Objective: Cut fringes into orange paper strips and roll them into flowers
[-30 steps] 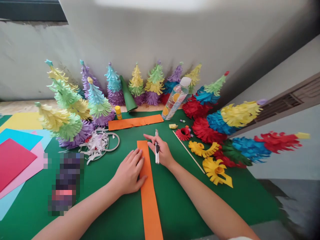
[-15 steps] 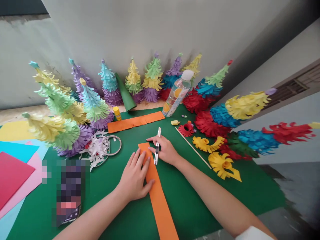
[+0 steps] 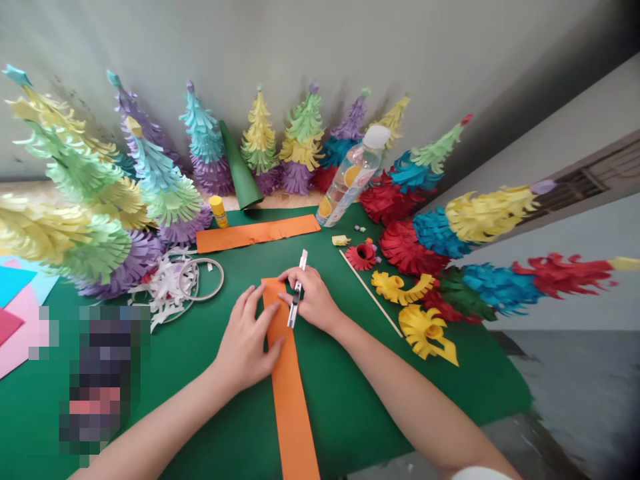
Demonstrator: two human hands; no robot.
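As the green worktop [image 3: 240, 440] stretches across the foreground, fringed paper trees [image 3: 205, 143] arc from 9 through 12 to 3 o'clock | orange paper strip [image 3: 289, 387] runs from centre to 6 | left hand [image 3: 247, 340] on its 9-o'clock edge, fingers slightly apart | right hand [image 3: 315, 300] at its 12-o'clock end, fingers clamped on utility knife [image 3: 297, 293]

The long paper strip [image 3: 293, 400] is plain orange, the table [image 3: 360, 413] green. The cutter [image 3: 301, 270] is silvery white, its slider [image 3: 295, 299] black. The cone [image 3: 241, 173] is green, the glue stick [image 3: 219, 211] yellow, the bottle [image 3: 345, 190] clear, patterned with orange fruit, its cap [image 3: 377, 137] white.
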